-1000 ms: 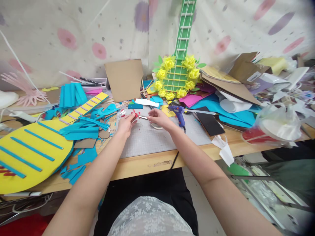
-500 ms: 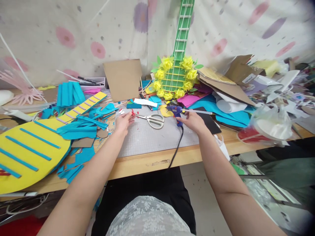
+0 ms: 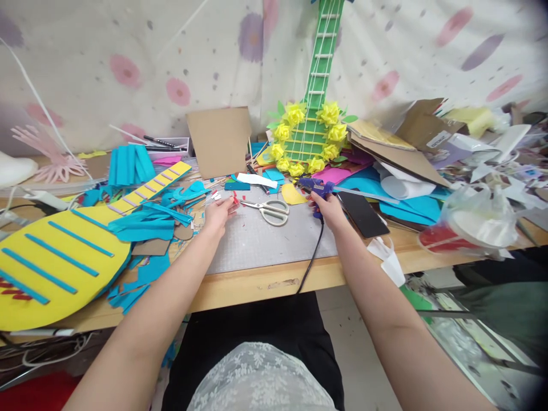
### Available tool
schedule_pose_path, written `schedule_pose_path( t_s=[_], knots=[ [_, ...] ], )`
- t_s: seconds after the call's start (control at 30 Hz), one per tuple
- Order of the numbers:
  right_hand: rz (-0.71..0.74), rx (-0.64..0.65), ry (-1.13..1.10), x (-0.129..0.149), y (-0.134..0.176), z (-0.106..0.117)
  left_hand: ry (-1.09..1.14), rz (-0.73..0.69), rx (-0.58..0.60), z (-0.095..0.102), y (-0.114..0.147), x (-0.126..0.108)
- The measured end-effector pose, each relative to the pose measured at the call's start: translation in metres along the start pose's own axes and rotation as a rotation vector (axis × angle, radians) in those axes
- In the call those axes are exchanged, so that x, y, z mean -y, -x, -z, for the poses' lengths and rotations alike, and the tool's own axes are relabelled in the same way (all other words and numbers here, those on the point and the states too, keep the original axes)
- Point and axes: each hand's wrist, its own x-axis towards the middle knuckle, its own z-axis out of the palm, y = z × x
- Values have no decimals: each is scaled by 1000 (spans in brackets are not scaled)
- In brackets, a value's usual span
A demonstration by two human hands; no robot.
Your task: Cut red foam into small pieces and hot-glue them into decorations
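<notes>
My left hand [image 3: 220,216] is over the left side of the grey cutting mat [image 3: 257,251], its fingertips pinching a small red piece [image 3: 235,198]. Just right of those fingers, scissors [image 3: 274,212] with pale handles lie on the mat. My right hand [image 3: 329,210] is closed round the handle of a blue hot glue gun [image 3: 319,187]. A clear glue stick [image 3: 363,194] sticks out of the gun's back, and its black cord [image 3: 314,257] hangs over the table edge. Beyond the scissors lies a yellow scrap [image 3: 293,194].
A yellow guitar shape [image 3: 60,257] with blue strips lies at left beside blue scraps [image 3: 145,221]. At the back stands a green guitar shape with yellow flowers [image 3: 310,140]. On the right are a black phone [image 3: 363,214] and a bagged red-and-white cup [image 3: 462,228].
My right hand has moved from beside the glue gun's handle to a grip round it. My left hand keeps the red piece near the scissors. The view has shifted slightly.
</notes>
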Motion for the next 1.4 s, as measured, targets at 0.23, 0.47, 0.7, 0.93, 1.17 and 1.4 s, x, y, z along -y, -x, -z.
schedule_pose_path(
  t_s=[0.23,0.47,0.7,0.93,1.17,1.4],
  knots=[
    [80,163,93,28,8,-2,-19,20,38,-7,0,5],
    [215,443,337,78,34,-36,-63,-1,57,-9,2,1],
    [346,416,534,83,39,-59,-88,-11,28,-7,3,-4],
    [372,435,639,90,42,-62,-80,-25,18,-6,2,-3],
    [389,441,635,87,41,-66,-76,-33,33,-6,2,-4],
    [385,430,641,88,41,-66,-78,-22,21,-5,2,-4]
  ],
)
